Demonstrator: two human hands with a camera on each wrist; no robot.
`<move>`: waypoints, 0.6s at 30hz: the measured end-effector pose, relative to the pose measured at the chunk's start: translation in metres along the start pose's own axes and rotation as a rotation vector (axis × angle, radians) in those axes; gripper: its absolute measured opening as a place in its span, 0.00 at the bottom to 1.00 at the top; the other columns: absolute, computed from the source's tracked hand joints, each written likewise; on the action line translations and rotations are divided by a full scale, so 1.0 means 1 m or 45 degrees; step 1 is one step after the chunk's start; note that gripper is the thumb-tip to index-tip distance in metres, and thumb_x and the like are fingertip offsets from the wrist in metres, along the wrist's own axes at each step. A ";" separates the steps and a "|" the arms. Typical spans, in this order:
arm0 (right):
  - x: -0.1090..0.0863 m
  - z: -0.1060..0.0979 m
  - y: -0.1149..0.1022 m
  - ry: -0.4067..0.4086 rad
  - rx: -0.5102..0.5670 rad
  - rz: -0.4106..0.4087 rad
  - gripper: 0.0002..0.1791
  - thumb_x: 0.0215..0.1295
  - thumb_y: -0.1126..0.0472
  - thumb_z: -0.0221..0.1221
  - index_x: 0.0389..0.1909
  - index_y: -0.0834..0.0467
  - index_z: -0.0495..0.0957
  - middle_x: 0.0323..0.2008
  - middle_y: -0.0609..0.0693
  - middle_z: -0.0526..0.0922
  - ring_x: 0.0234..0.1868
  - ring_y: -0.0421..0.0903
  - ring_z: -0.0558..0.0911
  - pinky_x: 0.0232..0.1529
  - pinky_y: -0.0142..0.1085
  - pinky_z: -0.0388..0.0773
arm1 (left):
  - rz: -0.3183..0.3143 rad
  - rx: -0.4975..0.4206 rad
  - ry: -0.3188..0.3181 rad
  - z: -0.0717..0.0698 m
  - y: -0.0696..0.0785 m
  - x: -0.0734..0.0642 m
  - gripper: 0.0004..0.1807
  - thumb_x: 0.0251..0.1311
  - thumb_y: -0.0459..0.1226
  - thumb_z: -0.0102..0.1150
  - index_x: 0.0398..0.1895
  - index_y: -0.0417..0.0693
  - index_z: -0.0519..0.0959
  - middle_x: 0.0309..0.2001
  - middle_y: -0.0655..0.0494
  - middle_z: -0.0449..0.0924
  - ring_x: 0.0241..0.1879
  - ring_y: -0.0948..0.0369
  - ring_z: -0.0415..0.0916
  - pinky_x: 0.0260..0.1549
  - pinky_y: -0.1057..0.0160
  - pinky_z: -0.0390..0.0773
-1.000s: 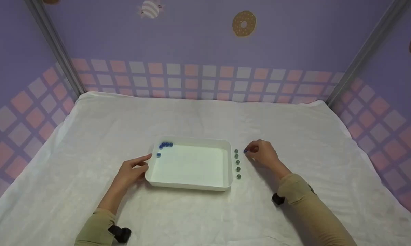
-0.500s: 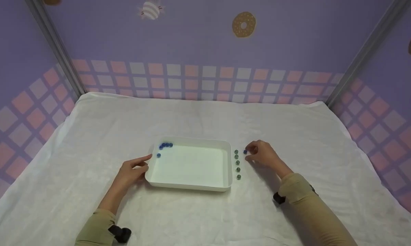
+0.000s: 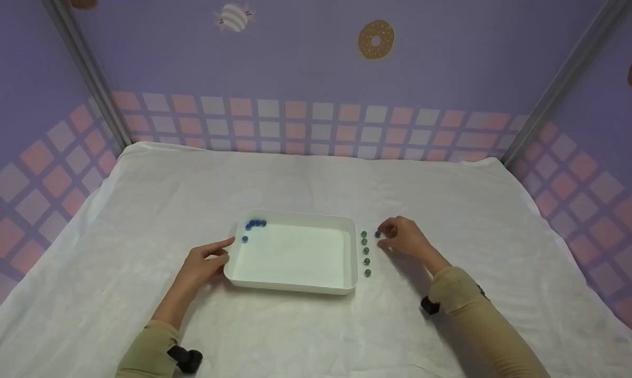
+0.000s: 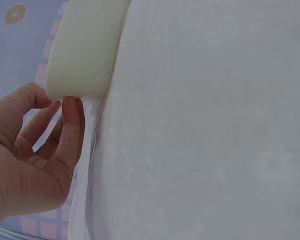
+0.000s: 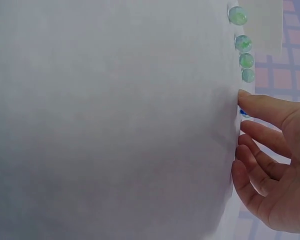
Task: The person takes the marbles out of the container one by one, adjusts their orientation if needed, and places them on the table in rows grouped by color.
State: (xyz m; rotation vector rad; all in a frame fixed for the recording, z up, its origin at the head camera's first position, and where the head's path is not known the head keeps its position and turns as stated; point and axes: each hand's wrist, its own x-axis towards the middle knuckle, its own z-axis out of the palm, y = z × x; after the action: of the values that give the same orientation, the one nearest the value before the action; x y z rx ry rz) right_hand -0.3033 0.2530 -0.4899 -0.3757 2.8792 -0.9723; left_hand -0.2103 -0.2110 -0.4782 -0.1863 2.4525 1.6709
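My left hand touches the outer left wall of a white rectangular tray with its fingertips; the left wrist view shows the fingers against the tray's end. In the tray's far left corner sits a cluster of blue marbles, and a lone blue marble lies just nearer. Right of the tray, several clear greenish marbles form a line. Another blue marble lies on the cloth beside the far end of that line. My right hand is around it, thumb and index finger parted.
A white cloth covers the table. Purple walls with pink and white squares enclose the back and sides. Grey metal posts stand at the rear corners. A black wrist device is on each sleeve.
My right thumb and index finger have parted from the blue marble they pinched, leaving it on the cloth. My left hand and the tray look unmoved.
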 end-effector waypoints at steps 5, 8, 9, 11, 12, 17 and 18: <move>0.001 -0.001 0.001 -0.018 -0.016 -0.021 0.18 0.59 0.61 0.69 0.50 0.63 0.82 0.44 0.60 0.81 0.45 0.54 0.80 0.48 0.49 0.79 | 0.018 -0.004 -0.004 -0.001 -0.001 0.000 0.25 0.70 0.35 0.51 0.70 0.51 0.70 0.56 0.41 0.70 0.38 0.63 0.76 0.38 0.68 0.80; 0.003 -0.001 0.000 -0.022 -0.020 -0.021 0.17 0.59 0.62 0.68 0.49 0.63 0.83 0.44 0.60 0.81 0.45 0.53 0.81 0.47 0.48 0.79 | 0.023 -0.005 -0.006 -0.001 -0.002 0.000 0.25 0.70 0.35 0.51 0.70 0.51 0.70 0.56 0.42 0.71 0.38 0.63 0.76 0.38 0.68 0.80; 0.002 -0.001 0.000 -0.024 -0.020 -0.020 0.16 0.60 0.62 0.68 0.48 0.63 0.83 0.44 0.60 0.81 0.45 0.53 0.81 0.47 0.47 0.79 | 0.022 -0.004 -0.007 -0.001 -0.002 0.000 0.25 0.70 0.35 0.51 0.70 0.51 0.70 0.56 0.42 0.71 0.38 0.63 0.76 0.38 0.68 0.80; 0.002 -0.002 -0.001 -0.024 -0.020 -0.016 0.16 0.60 0.62 0.68 0.48 0.63 0.83 0.44 0.60 0.81 0.44 0.53 0.81 0.46 0.47 0.80 | 0.024 0.002 -0.009 -0.001 -0.003 0.000 0.25 0.70 0.35 0.51 0.70 0.51 0.70 0.57 0.41 0.71 0.38 0.63 0.76 0.38 0.68 0.80; 0.002 -0.002 -0.002 -0.024 -0.016 -0.013 0.16 0.60 0.62 0.68 0.48 0.63 0.83 0.44 0.60 0.81 0.44 0.53 0.81 0.46 0.47 0.80 | 0.025 0.005 -0.010 -0.001 -0.003 0.000 0.25 0.70 0.35 0.51 0.71 0.51 0.70 0.57 0.41 0.70 0.38 0.63 0.77 0.38 0.68 0.80; 0.004 -0.006 -0.003 -0.055 -0.004 -0.009 0.16 0.60 0.62 0.68 0.47 0.64 0.83 0.44 0.61 0.82 0.45 0.54 0.81 0.47 0.47 0.80 | 0.029 0.011 -0.011 -0.002 -0.003 0.000 0.25 0.71 0.36 0.51 0.70 0.51 0.70 0.58 0.41 0.70 0.40 0.62 0.77 0.39 0.68 0.80; 0.005 -0.007 -0.004 -0.063 -0.004 -0.006 0.16 0.59 0.62 0.68 0.47 0.64 0.83 0.45 0.62 0.82 0.46 0.54 0.81 0.47 0.47 0.80 | 0.028 0.009 -0.011 -0.002 -0.003 0.000 0.25 0.71 0.36 0.51 0.70 0.51 0.70 0.58 0.41 0.70 0.40 0.62 0.77 0.39 0.68 0.80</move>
State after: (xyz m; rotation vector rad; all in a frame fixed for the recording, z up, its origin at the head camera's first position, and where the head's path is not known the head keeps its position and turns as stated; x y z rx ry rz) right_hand -0.3079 0.2527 -0.4822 -0.4013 2.8376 -0.9454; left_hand -0.2100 -0.2136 -0.4805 -0.1518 2.4624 1.6682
